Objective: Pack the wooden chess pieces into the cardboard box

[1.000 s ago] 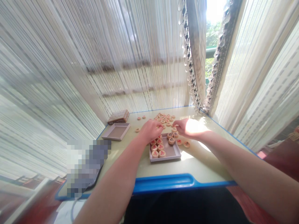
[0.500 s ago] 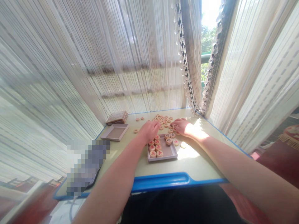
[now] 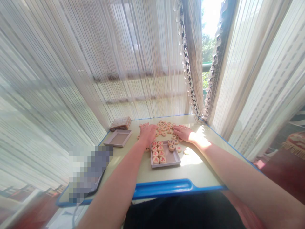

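Note:
Several round wooden Chinese chess pieces (image 3: 164, 129) lie loose in a heap on the table between my hands. My left hand (image 3: 148, 133) is open, its fingers spread over the heap's left side. On the right side, my right hand (image 3: 184, 132) lies low, fingers stretched out and touching pieces; what is under the fingertips is hidden. Nearer me stands a shallow box tray (image 3: 171, 159). Along its left side are two columns of pieces with red characters (image 3: 161, 153). A few pieces with dark characters (image 3: 172, 147) sit at its far right corner.
An open box lid (image 3: 119, 139) lies at the left, in front of a stacked brown folded board (image 3: 120, 123). A blurred-out device (image 3: 91, 173) rests at the left edge. Single pieces (image 3: 186, 151) lie right of the tray. A blue rim (image 3: 164, 188) borders the pale table.
My left hand has moved left, off the tray's far edge, and its fingers have spread. More of the tray's red pieces show. My right hand has barely moved, its fingers now flatter.

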{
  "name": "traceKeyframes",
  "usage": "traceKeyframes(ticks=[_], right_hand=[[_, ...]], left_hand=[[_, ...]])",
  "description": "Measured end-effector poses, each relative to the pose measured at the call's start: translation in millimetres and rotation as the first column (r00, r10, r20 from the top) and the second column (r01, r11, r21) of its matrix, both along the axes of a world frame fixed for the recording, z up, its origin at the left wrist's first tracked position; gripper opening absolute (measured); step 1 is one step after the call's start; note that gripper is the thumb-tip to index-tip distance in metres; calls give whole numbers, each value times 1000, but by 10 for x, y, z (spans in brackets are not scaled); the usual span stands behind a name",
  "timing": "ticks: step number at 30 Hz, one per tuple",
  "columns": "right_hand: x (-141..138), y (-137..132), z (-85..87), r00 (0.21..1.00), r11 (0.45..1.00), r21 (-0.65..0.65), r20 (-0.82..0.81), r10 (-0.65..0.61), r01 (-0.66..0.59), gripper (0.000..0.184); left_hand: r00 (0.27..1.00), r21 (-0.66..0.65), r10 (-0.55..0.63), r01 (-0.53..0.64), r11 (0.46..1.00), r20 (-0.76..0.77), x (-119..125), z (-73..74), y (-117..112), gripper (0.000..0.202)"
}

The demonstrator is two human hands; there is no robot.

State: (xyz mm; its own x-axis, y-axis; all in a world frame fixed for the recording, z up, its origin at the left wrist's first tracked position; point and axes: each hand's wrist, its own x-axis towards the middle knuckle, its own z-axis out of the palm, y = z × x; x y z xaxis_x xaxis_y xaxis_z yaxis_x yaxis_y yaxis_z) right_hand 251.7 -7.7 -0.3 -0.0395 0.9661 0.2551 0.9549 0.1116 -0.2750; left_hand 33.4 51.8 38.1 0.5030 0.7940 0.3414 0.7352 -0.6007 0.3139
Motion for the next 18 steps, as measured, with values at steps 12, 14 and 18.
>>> traceKeyframes(ticks=[12, 14, 18], right_hand=[[-11, -63, -10, 995, 998, 45, -92, -34, 39, 45], [-29, -72, 2, 998, 999, 23, -64, -23, 25, 45], [-75, -101, 32, 999, 1000, 19, -44, 3, -2, 46]], left_hand=[[939, -201, 209, -157, 967, 273, -210, -38, 251, 67], [949, -191, 244, -206, 960, 202, -253, 48, 240, 62], [948, -177, 313, -319, 931, -61, -353, 159, 211, 30]])
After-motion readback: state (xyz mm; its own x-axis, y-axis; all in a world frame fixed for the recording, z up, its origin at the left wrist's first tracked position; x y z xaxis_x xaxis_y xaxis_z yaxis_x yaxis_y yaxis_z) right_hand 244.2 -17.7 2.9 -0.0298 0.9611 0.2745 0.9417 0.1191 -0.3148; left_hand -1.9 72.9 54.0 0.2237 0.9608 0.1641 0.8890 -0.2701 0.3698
